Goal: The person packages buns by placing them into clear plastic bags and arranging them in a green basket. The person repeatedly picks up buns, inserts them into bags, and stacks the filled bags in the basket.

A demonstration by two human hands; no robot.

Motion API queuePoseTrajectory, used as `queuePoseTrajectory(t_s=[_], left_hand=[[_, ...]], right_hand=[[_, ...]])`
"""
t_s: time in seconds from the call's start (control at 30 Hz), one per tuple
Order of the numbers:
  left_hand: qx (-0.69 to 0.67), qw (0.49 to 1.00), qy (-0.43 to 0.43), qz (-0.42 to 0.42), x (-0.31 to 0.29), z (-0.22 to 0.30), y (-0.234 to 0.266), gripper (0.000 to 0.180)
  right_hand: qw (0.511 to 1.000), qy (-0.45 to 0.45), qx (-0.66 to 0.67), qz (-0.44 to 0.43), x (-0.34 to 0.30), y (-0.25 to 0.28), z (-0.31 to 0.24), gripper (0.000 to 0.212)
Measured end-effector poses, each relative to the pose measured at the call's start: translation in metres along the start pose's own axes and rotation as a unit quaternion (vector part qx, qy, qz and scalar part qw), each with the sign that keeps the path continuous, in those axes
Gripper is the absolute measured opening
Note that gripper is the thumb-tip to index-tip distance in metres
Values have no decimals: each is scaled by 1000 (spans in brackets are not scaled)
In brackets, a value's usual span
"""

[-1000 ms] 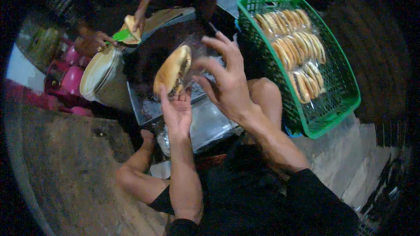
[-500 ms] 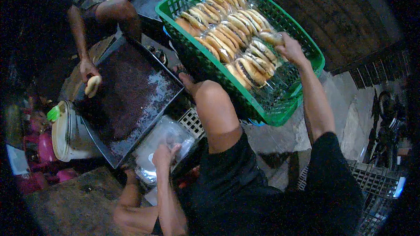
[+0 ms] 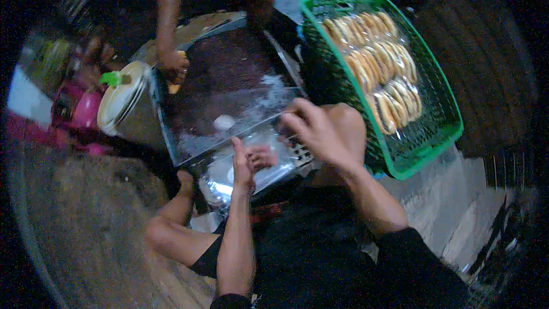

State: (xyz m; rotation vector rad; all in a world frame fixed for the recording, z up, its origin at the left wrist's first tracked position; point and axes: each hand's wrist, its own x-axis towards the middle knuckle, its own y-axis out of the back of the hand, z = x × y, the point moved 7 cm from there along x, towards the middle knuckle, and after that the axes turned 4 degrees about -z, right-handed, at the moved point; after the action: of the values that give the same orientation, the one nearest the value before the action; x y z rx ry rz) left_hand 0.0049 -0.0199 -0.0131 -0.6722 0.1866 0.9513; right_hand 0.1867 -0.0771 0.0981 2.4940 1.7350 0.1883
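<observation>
Straight up from the left hand (image 3: 250,163), at twelve o'clock, clear plastic (image 3: 224,122) crosses the near way; open air lies beyond, over the tray (image 3: 217,63); a co-worker's hand (image 3: 174,67) intrudes at eleven, the pale bucket (image 3: 121,100) at ten; the right hand (image 3: 311,133), bent knee (image 3: 347,123) and open-topped basket's wall (image 3: 329,60) obstruct two o'clock.

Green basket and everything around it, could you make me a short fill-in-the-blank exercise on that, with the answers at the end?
1. The basket is coloured ____.
2. Inside it, the filled buns lie in ____ rows.
3. In the picture, the basket stands to the ____ of the large tray.
4. The person's right hand is closer to the basket than their ____ hand.

Missing words: green; three; right; left.
</observation>
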Motion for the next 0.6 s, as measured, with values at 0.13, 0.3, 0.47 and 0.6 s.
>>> queuePoseTrajectory(t_s=[0.13, 0.3, 0.47, 0.6], left_hand=[[-146, 971, -161, 102, 5, 55, 6, 29], [63, 890, -311, 328, -21, 131, 102, 24], [-280, 779, -353, 437, -74, 161, 243, 51], [-227, 824, -365, 368, -59, 138, 269, 69]], right_hand=[[970, -161, 178, 44, -16, -7, 14, 21], [991, -85, 87, -53, 49, -86, 6, 28], [967, 76, -214, -114, 147, -251, 52, 78], [900, 106, -423, 1, 195, -323, 84, 97]])
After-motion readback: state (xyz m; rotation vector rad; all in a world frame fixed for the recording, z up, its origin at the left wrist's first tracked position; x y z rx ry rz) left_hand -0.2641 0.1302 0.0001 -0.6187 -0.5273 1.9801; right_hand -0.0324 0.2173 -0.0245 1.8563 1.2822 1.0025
